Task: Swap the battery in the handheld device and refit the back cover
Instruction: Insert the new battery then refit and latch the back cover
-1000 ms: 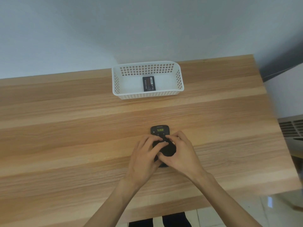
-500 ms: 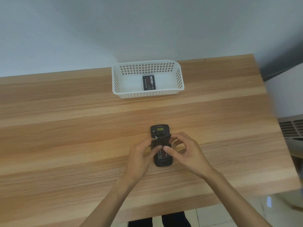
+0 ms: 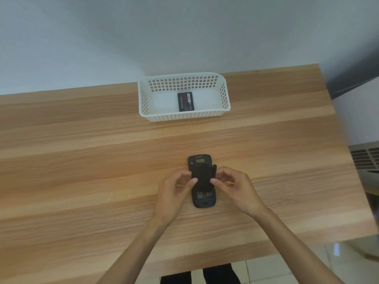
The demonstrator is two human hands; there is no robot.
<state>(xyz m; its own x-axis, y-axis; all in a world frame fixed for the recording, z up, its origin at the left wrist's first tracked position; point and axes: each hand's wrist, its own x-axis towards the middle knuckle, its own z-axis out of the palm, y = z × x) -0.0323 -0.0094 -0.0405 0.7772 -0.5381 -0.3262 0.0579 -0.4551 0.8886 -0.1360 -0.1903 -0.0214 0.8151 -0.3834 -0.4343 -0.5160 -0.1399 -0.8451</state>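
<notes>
A black handheld device point(image 3: 203, 199) lies face down on the wooden table, its top end pointing away from me. Its black back cover point(image 3: 203, 177) is lifted off and held above the device's middle. My left hand point(image 3: 174, 191) pinches the cover's left edge and my right hand point(image 3: 235, 187) pinches its right edge. Below the cover, part of a battery point(image 3: 204, 194) with a label shows inside the device. A second black battery point(image 3: 185, 101) lies in the white basket point(image 3: 184, 116) farther back.
The wooden table point(image 3: 82, 160) stretches wide to the left and right of the device. The table's front edge is near my body. A wall runs behind the basket, and a grey vented unit point(image 3: 367, 158) stands off the table's right edge.
Both hands went from pressing on the device's back to lifting the back cover free. The cover now sits raised between my fingertips, exposing the battery bay's lower part.
</notes>
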